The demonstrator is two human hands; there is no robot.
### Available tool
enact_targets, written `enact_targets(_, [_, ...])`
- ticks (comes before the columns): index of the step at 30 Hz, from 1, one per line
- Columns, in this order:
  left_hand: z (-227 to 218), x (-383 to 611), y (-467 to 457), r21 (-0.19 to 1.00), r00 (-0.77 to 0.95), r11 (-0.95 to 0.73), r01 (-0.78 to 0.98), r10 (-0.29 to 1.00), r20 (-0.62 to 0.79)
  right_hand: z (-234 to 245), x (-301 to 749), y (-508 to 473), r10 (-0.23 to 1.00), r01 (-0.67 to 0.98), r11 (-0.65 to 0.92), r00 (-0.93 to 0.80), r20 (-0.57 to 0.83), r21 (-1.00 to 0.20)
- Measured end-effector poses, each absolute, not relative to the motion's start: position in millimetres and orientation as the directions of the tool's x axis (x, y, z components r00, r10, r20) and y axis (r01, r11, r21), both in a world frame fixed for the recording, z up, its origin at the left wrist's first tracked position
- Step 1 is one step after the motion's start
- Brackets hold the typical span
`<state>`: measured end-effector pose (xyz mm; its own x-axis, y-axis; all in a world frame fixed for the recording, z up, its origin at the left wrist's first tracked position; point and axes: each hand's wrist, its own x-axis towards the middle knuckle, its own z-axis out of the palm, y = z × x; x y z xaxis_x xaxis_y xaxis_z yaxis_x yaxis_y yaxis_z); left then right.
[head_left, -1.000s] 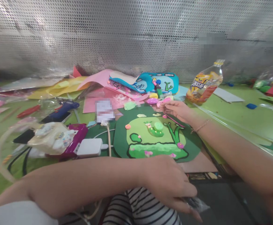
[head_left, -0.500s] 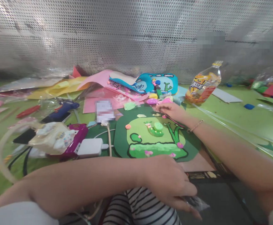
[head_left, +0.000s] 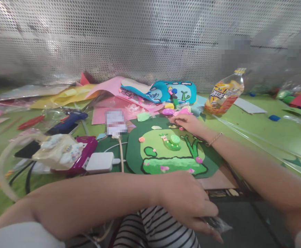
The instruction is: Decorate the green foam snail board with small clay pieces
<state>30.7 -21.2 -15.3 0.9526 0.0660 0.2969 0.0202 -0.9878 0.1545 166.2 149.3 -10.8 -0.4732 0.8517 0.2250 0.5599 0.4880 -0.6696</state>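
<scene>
A dark green foam sheet point(head_left: 135, 148) lies in front of me, with a lighter green picture on it. The picture carries a clay snail point(head_left: 172, 143), a green plant point(head_left: 192, 148) and small pink flowers. At the sheet's upper edge my right hand point(head_left: 189, 124) has its fingers drawn together, close to a pink clay lump point(head_left: 183, 111); whatever is between the fingertips is hidden. My left hand point(head_left: 189, 201) is bent over the near edge, above my lap. A crumpled clear plastic wrapper point(head_left: 219, 224) shows between its fingers.
Left of the sheet are a white charger point(head_left: 100, 162), a cream case point(head_left: 58, 151) and a blue glue gun point(head_left: 73, 120). Behind it lie pink foam sheets point(head_left: 106, 88) and a blue decorated board point(head_left: 191, 89). A plastic bottle point(head_left: 224, 93) stands tilted at right. A perforated metal panel point(head_left: 150, 41) closes the back.
Both hands stay in nearly the same places. The fingers of my right hand have shifted very slightly at the sheet's upper edge.
</scene>
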Motion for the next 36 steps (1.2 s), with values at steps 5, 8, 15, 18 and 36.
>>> enact_targets(5, [-15.0,30.9,-20.8,0.165,0.955,-0.986,0.025,0.072,0.288,-17.3,169.1,156.3,0.83,0.568,0.528,-0.503,0.241,-0.631])
enact_targets(8, [-16.5,30.7,-20.4,0.172,0.957,-0.985,0.021,0.069,0.281,-19.5,169.8,158.3,0.82,0.57,0.547,-0.511,0.257,-0.613])
enact_targets(15, [-17.5,30.1,-20.2,0.172,0.96,-0.985,0.006,0.054,0.275,-9.4,167.7,148.1,0.833,0.602,0.541,-0.481,0.275,-0.587])
enact_targets(18, [-17.0,30.1,-20.4,0.174,0.959,-0.985,0.008,0.057,0.277,-10.3,169.5,148.7,0.838,0.628,0.538,-0.471,0.275,-0.563])
enact_targets(36, [-15.6,31.5,-20.9,0.165,0.957,-0.986,0.022,0.069,0.282,-9.1,169.1,150.8,0.839,0.674,0.542,-0.466,0.279,-0.502])
